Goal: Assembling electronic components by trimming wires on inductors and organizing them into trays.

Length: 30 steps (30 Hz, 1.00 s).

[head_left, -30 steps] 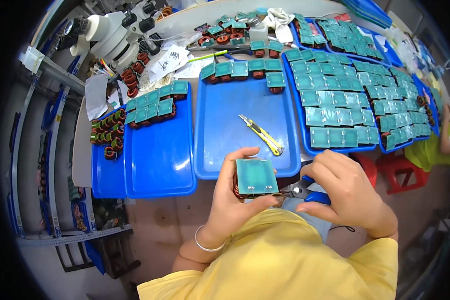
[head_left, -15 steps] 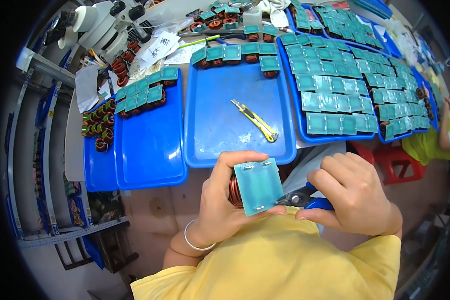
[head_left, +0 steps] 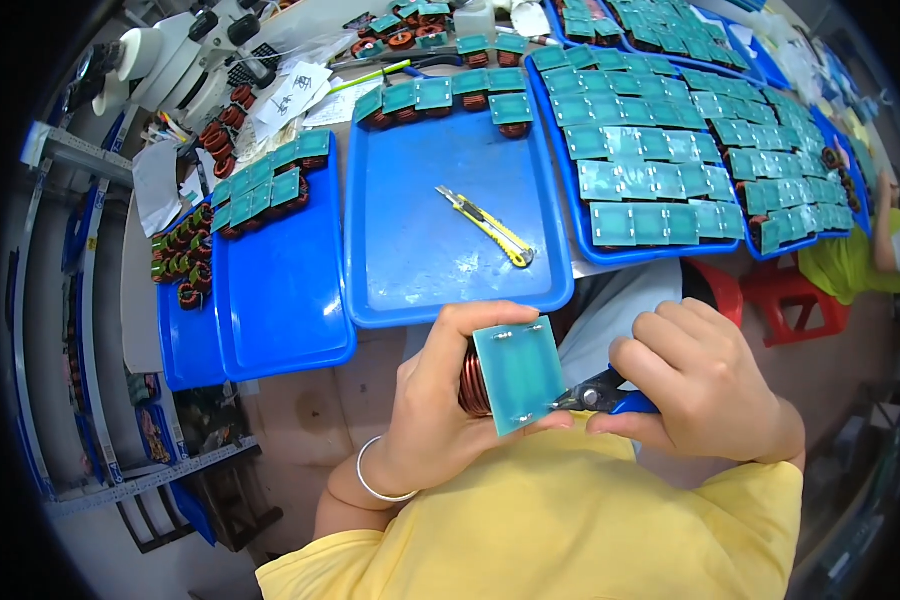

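My left hand grips a copper-wound coil by its sides, with the square green circuit board on it turned up toward me. Small solder points show near the board's top and bottom edges. In my right hand is a pair of blue-handled cutting pliers, its fingers wrapped round the handles. The dark jaws reach the board's lower right corner; whether they close on a wire there is too small to tell. Both hands are in front of my yellow shirt, just below the middle blue tray.
A yellow utility knife lies in the middle tray, below a row of board-topped coils. Trays at right hold many more boards. Bare coils sit at left, near a microscope. Another person is beside a red stool.
The view has shifted, so the trays appear a little further left and up. My left hand has tilted the board slightly; the pliers remain at its lower right corner.
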Available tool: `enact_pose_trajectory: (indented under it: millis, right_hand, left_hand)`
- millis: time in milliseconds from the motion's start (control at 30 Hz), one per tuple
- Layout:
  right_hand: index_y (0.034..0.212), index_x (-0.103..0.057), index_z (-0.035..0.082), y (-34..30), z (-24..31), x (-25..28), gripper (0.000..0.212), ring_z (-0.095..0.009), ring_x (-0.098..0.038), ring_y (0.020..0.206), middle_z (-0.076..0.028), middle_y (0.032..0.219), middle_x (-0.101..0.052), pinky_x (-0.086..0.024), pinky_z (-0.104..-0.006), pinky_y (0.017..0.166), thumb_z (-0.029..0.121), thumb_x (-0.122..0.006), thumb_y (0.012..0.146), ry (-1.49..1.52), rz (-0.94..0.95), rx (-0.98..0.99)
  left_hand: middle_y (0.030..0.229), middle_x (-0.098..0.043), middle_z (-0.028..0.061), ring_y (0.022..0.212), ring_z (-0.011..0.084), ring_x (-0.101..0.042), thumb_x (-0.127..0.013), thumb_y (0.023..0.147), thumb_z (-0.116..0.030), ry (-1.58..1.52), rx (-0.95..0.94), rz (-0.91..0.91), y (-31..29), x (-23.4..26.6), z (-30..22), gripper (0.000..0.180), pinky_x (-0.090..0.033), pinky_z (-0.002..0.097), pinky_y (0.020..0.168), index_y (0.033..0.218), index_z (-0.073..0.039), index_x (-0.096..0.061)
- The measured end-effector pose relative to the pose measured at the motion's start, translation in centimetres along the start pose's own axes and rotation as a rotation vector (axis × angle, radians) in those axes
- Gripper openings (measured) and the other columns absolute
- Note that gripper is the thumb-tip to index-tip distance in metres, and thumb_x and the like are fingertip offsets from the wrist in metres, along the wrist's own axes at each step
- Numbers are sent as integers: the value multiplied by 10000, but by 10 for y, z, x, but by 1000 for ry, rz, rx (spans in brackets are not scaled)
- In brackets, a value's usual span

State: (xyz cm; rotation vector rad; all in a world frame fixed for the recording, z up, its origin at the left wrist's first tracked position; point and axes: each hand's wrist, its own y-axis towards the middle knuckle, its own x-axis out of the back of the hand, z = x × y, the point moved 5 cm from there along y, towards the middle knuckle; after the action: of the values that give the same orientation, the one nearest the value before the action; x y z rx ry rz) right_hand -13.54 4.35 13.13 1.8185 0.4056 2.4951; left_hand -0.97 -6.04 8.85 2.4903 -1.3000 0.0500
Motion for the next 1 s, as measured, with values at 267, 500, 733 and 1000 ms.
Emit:
enact_pose_trajectory:
  millis: [267,500,733,1000]
  right_hand:
    - [811,-497,8,-70,-39,-97,354,-335,-543,608,-150,657,-536,-423,-360,546,356,-539,862,644,244,-462]
    - [703,-455,51,-132,-59,-250,469,-102,-308,391,13,484,-345,-263,-268,378,452,-380,935,1555,670,-1119]
    - [726,-470,50,-114,-67,-208,434,-87,-303,384,23,495,-352,-255,-248,380,419,-392,939,1477,411,-1094]
    - [930,-495,-26,-84,-60,-105,256,-142,-517,717,-82,739,-518,-422,-281,700,209,-405,882,1161,37,-759]
  left_hand:
    - [854,-597,58,724,105,-576,-759,717,-190,122,483,264,-17,-50,76,497,-467,222,630,1090,-24,-475]
    - [622,-558,48,470,74,-492,-688,792,-329,-216,1062,604,-65,-94,215,450,-361,204,400,962,37,-487]
    - [869,-577,96,649,115,-546,-646,827,-114,-478,946,395,-51,-88,170,419,-444,220,541,1130,5,-382]
    - [981,-573,125,669,136,-545,-606,836,-54,-810,884,371,-33,-71,92,446,-448,245,561,1214,-43,-370]
